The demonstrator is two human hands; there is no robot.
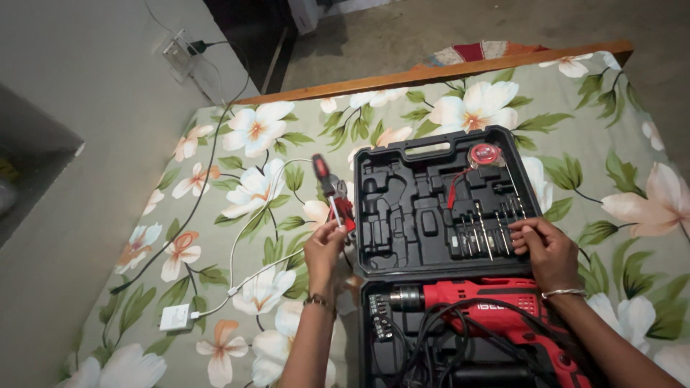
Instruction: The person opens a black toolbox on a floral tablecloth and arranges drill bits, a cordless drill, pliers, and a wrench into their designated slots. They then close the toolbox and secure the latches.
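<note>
The left hand has its fingers closed around the shaft of a red-and-black screwdriver, held just left of the open black tool case on the bed. Its long axis runs up and slightly left, handle away from the person. The right hand rests on the row of drill bits in the case, fingertips curled on them; whether they pinch one cannot be told.

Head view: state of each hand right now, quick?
Left hand: closed, holding a red-and-black-handled screwdriver upright beside the open black plastic tool case.
Right hand: fingertips on the row of metal drill bits in the case; grip cannot be told.
</note>
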